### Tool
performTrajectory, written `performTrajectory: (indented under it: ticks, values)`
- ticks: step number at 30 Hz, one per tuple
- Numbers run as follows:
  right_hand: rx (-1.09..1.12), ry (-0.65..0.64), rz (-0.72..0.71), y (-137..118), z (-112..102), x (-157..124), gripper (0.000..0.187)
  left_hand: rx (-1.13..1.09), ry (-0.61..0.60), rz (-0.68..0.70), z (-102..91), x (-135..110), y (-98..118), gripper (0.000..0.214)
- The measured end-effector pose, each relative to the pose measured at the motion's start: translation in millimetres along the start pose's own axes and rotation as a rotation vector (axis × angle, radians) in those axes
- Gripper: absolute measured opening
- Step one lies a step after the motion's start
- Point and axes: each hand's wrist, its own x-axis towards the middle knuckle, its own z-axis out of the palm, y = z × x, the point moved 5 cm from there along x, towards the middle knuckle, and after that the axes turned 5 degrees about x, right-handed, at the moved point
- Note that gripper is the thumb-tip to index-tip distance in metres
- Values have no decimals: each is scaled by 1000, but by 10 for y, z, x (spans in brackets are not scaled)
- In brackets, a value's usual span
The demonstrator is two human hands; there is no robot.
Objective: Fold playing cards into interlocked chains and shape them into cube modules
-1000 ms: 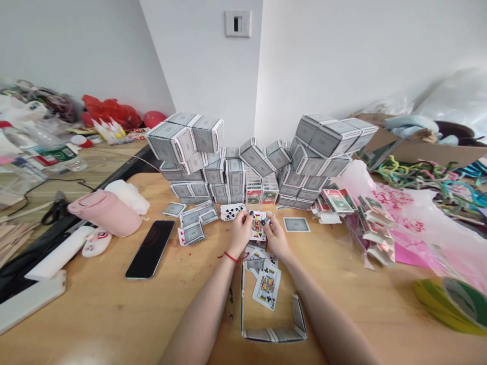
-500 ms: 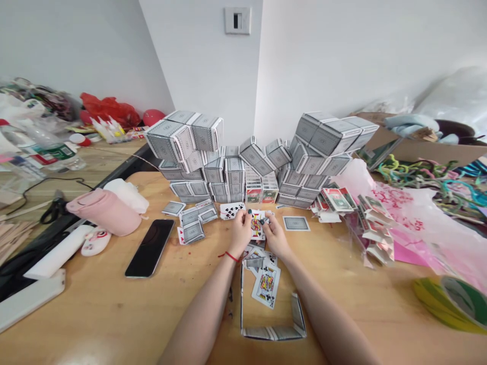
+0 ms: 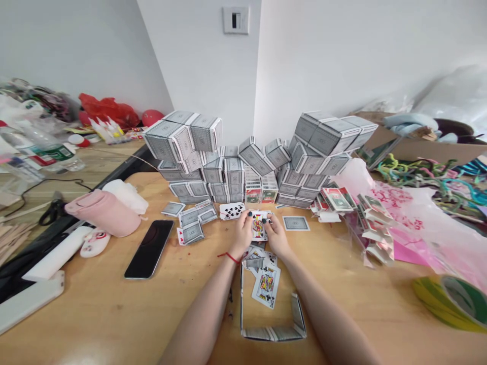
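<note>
Between my two hands is a face-up playing card (image 3: 259,226) with a court figure on it. My left hand (image 3: 243,232) pinches its left side and my right hand (image 3: 276,234) grips its right side, thumbs on the face. Whether more cards lie behind it I cannot tell. Below my hands, a king of clubs (image 3: 266,286) rests over other loose cards, partly inside a low frame of folded cards (image 3: 274,333). Just beyond my left hand lies a spade card (image 3: 232,210). A face-down card (image 3: 296,223) lies right of my right hand.
Stacked blocks of folded cards (image 3: 186,137) stand at the back, with another tall stack (image 3: 323,134) on the right. A phone (image 3: 149,248) and a pink pouch-like item (image 3: 102,213) lie left. Card boxes (image 3: 337,199) and yellow-green tape (image 3: 449,299) are right.
My right thumb has shifted on the card's right side, and more of its face shows. Both hands stay in nearly the same place; the view has moved slightly.
</note>
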Motion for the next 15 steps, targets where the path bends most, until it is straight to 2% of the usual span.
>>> performTrajectory:
  ticks: [7,15]
  values:
    - [4,64,-71,-38,-49,23,22,2,-133,56,40,-57,56,33]
    - [-15,69,-54,-34,-78,36,17,29,-91,40,45,-49,43,26]
